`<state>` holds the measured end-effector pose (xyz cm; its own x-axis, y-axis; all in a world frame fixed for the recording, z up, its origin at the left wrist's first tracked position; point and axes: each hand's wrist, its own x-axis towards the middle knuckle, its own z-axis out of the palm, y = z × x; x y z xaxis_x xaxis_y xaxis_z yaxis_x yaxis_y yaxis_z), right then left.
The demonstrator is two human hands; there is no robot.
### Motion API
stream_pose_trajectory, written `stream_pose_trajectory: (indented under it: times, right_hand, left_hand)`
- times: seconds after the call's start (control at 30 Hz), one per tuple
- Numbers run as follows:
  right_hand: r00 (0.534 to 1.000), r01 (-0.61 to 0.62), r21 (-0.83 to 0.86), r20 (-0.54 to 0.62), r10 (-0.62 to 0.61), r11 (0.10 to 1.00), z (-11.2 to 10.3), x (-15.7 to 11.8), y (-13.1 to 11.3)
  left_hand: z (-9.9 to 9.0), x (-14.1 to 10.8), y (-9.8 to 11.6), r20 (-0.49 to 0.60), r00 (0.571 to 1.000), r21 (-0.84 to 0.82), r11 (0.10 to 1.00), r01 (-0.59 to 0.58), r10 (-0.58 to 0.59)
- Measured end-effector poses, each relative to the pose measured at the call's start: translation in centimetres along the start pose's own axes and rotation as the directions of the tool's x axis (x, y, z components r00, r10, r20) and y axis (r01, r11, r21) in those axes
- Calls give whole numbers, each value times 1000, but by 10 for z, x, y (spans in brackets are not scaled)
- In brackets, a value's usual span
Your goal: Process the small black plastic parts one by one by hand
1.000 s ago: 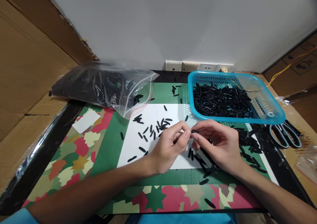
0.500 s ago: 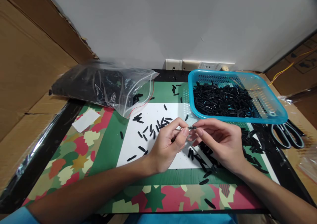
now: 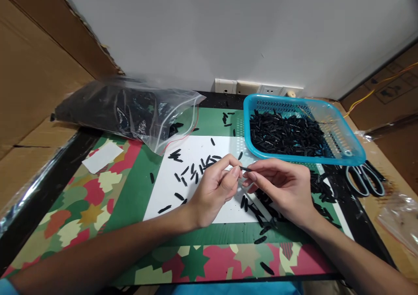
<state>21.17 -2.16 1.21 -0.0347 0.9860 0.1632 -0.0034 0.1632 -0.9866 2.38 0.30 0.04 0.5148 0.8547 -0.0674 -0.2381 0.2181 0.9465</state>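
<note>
Over the white sheet [image 3: 156, 199], my left hand [image 3: 209, 192] and my right hand [image 3: 285, 188] meet at one thin black sliver [image 3: 245, 169]. Each hand is closed in a pinch, thumb against fingertips, one at either end of the piece. The sliver's ends are hidden by the fingertips. More narrow black slivers [image 3: 179, 196] of the same look lie scattered to the left of my hands. Others are heaped under and beside my right hand. A pale slender stick [image 3: 259, 204] slants across the sheet below my fingers; its upper part is covered.
A blue plastic basket [image 3: 303, 160] full of black slivers stands at the back right. Scissors [image 3: 365, 179] lie right of it. A clear zip bag [image 3: 130, 112] of black material rests at the back left, near a small white paper [image 3: 102, 157]. Wall sockets [image 3: 248, 87] are behind.
The whole view has shifted slightly, so everything sits further left. My hands stay pinched together, and the black sliver between them has tilted a little.
</note>
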Motion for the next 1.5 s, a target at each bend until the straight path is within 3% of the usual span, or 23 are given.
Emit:
stream_pose_trajectory:
  times: [0.43,0.77,1.27,1.5]
  right_hand:
    - [999,-3,25,39,2,1000,-2,1,-3]
    - [969,233,-289,-10,-247,928,-6,-5,6]
    - [979,184,-188,-53,-197,965,-5,-1,-2]
    - [981,182,-203,-33,-193,962,-8,-1,0]
  left_hand:
    - [-2,1,-1,76,996,34,999,33,-36]
    - [-4,-1,-5,50,999,200,980,11,-21]
    - [-7,-5,-10,83,995,367,926,-89,62]
    - [-8,-7,-8,118,976,511,831,-219,185]
